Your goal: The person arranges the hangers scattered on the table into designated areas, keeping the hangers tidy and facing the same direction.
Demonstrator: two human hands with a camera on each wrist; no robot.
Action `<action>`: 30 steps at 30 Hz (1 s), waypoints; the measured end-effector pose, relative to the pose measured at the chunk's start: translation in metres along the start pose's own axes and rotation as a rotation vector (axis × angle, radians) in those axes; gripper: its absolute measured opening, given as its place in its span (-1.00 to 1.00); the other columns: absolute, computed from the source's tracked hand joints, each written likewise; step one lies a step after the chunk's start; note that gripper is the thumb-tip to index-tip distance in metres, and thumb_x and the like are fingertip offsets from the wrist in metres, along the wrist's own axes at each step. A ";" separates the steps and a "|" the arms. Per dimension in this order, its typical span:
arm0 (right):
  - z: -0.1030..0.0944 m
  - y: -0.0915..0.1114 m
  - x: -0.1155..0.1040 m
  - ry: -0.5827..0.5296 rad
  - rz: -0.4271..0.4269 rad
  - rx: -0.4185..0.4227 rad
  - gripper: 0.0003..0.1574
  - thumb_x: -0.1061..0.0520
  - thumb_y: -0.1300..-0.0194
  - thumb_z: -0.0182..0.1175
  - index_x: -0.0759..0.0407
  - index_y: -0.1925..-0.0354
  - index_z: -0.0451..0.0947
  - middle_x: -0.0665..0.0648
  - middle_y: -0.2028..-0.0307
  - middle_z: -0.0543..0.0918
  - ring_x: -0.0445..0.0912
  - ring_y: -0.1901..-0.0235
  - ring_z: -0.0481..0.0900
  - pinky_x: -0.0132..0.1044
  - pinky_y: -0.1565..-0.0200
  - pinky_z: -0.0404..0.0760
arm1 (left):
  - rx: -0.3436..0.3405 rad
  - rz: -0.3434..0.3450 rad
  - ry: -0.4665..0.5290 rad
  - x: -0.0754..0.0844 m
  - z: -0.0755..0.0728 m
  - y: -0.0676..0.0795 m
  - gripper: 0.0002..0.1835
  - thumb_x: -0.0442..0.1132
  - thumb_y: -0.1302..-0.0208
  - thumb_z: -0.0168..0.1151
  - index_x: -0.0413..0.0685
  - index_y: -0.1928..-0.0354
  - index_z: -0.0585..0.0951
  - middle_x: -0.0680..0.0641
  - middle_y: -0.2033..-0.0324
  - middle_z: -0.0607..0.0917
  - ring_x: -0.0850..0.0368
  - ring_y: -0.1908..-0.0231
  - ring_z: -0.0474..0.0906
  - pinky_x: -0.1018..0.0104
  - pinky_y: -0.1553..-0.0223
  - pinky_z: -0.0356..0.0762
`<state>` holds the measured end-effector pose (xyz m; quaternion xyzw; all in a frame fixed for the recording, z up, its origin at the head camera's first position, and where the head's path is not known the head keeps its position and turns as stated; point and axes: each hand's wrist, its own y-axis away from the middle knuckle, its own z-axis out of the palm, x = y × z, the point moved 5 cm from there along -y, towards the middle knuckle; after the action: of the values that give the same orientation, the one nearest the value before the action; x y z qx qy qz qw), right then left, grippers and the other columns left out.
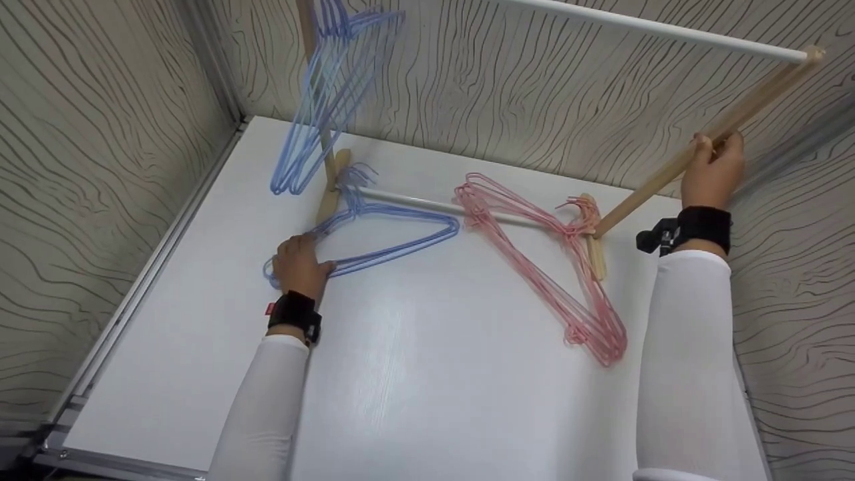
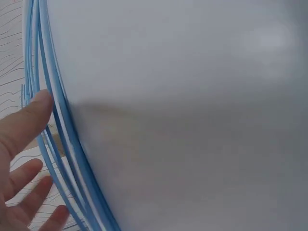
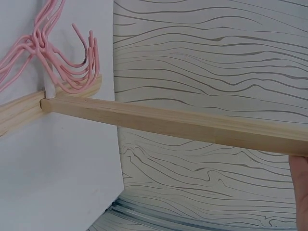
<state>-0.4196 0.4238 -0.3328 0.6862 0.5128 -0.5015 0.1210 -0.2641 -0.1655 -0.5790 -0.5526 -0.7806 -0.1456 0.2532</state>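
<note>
Left hand (image 1: 298,268), digits apart, touches slim blue triangular hangers (image 1: 394,253) on the white tabletop (image 1: 427,387); right hand (image 1: 716,168) clamped on pale wooden rack post (image 3: 178,124), opposite suspended light-blue hangers (image 1: 307,143).

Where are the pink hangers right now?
In the head view, the pink hangers are right of the middle, lying across the lower white bar, with their hooks beside the bottom of the wooden post that the right hand grips.

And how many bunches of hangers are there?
3: a hanging bunch of thin blue hangers, upper left; a lower bunch of thin blue hangers, in the left hand; a bunch of thin pink hangers, right of that. Others may be out of view.
</note>
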 end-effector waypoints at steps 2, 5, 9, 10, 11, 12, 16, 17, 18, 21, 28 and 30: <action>0.000 -0.001 0.000 -0.014 0.002 -0.005 -0.55 -0.01 -0.61 -0.08 0.11 -0.31 0.41 0.11 -0.20 0.56 -0.17 -0.20 0.52 -0.39 -0.21 0.48 | 0.006 0.011 -0.009 0.000 -0.001 0.001 -0.38 -0.21 -0.19 0.50 -0.30 -0.25 0.52 -0.36 -0.20 0.57 -0.31 -0.31 0.32 -0.26 -0.28 0.22; 0.001 -0.002 0.000 -0.023 0.010 -0.011 -0.53 0.01 -0.60 -0.08 0.12 -0.34 0.39 0.13 -0.22 0.56 -0.18 -0.21 0.52 -0.39 -0.23 0.48 | 0.014 0.026 -0.015 0.000 -0.001 0.003 -0.51 -0.23 -0.21 0.47 -0.28 -0.14 0.60 -0.36 -0.14 0.63 -0.31 -0.31 0.32 -0.32 -0.27 0.19; 0.000 -0.002 -0.001 -0.016 0.018 -0.010 -0.52 0.01 -0.61 -0.09 0.12 -0.35 0.38 0.14 -0.23 0.56 -0.19 -0.22 0.52 -0.39 -0.24 0.47 | 0.017 0.023 -0.021 -0.001 -0.001 0.003 -0.64 -0.22 -0.23 0.46 -0.28 0.01 0.66 -0.36 -0.08 0.66 -0.30 -0.32 0.30 -0.34 -0.27 0.17; 0.000 -0.002 -0.001 -0.014 0.020 -0.010 -0.52 0.01 -0.61 -0.09 0.13 -0.36 0.38 0.14 -0.24 0.55 -0.19 -0.22 0.51 -0.39 -0.24 0.47 | 0.017 0.022 -0.023 -0.001 -0.001 0.003 -0.66 -0.23 -0.23 0.46 -0.28 0.03 0.66 -0.36 -0.07 0.66 -0.30 -0.32 0.30 -0.34 -0.27 0.18; 0.000 -0.002 -0.001 -0.012 0.020 -0.011 -0.52 0.01 -0.61 -0.09 0.13 -0.36 0.38 0.15 -0.24 0.55 -0.18 -0.22 0.51 -0.39 -0.24 0.47 | 0.016 0.019 -0.022 -0.001 -0.001 0.003 -0.69 -0.23 -0.24 0.46 -0.28 0.07 0.66 -0.36 -0.05 0.66 -0.30 -0.32 0.30 -0.34 -0.26 0.18; 0.000 -0.002 -0.001 -0.012 0.022 -0.013 -0.51 0.01 -0.61 -0.10 0.14 -0.36 0.37 0.15 -0.25 0.55 -0.19 -0.22 0.51 -0.39 -0.25 0.47 | 0.016 0.017 -0.021 -0.001 -0.002 0.003 -0.72 -0.25 -0.24 0.45 -0.28 0.10 0.67 -0.36 -0.04 0.67 -0.30 -0.32 0.30 -0.34 -0.26 0.19; 0.001 -0.002 -0.001 -0.005 0.018 -0.016 -0.50 0.01 -0.61 -0.10 0.14 -0.37 0.36 0.16 -0.27 0.53 -0.19 -0.23 0.50 -0.40 -0.25 0.46 | 0.020 0.023 -0.004 -0.002 -0.002 0.002 -0.84 -0.33 -0.24 0.41 -0.28 0.22 0.66 -0.33 0.05 0.68 -0.30 -0.28 0.33 -0.28 -0.24 0.24; 0.001 -0.002 -0.001 -0.005 0.016 -0.016 -0.50 0.00 -0.61 -0.10 0.13 -0.37 0.36 0.16 -0.27 0.53 -0.19 -0.24 0.50 -0.40 -0.25 0.46 | 0.025 0.032 0.000 -0.002 -0.002 0.002 -0.87 -0.35 -0.24 0.40 -0.28 0.24 0.67 -0.33 0.08 0.69 -0.30 -0.26 0.35 -0.25 -0.23 0.26; 0.001 -0.002 -0.001 -0.006 0.014 -0.015 -0.50 0.00 -0.61 -0.10 0.13 -0.37 0.36 0.16 -0.26 0.53 -0.19 -0.24 0.50 -0.40 -0.26 0.46 | 0.034 0.047 0.001 -0.002 -0.003 0.002 -0.90 -0.38 -0.23 0.38 -0.30 0.26 0.67 -0.33 0.12 0.69 -0.31 -0.23 0.38 -0.23 -0.22 0.28; 0.001 -0.002 0.001 -0.001 0.007 -0.009 -0.52 0.01 -0.61 -0.10 0.14 -0.35 0.37 0.15 -0.24 0.55 -0.18 -0.23 0.51 -0.40 -0.26 0.46 | 0.082 0.112 0.006 0.000 -0.005 0.003 -0.96 -0.48 -0.17 0.34 -0.35 0.33 0.69 -0.34 0.24 0.70 -0.33 -0.09 0.49 -0.15 -0.17 0.38; 0.001 -0.004 0.003 -0.007 0.000 -0.008 -0.54 0.04 -0.61 -0.09 0.16 -0.33 0.39 0.14 -0.21 0.56 -0.18 -0.21 0.52 -0.40 -0.24 0.47 | 0.136 0.148 0.112 0.006 -0.016 0.006 -0.91 -0.60 -0.12 0.24 -0.43 0.35 0.70 -0.40 0.26 0.70 -0.40 0.05 0.54 -0.18 -0.04 0.48; 0.001 -0.005 0.004 -0.012 0.000 -0.009 -0.55 0.03 -0.61 -0.09 0.15 -0.32 0.39 0.15 -0.22 0.56 -0.18 -0.21 0.52 -0.41 -0.24 0.47 | 0.113 0.114 0.130 0.008 -0.019 0.005 -0.89 -0.55 -0.18 0.23 -0.41 0.29 0.71 -0.39 0.20 0.70 -0.40 0.03 0.53 -0.20 -0.01 0.49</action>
<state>-0.4240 0.4276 -0.3349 0.6827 0.5141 -0.5034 0.1272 -0.2573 -0.1667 -0.5591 -0.5705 -0.7366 -0.1220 0.3421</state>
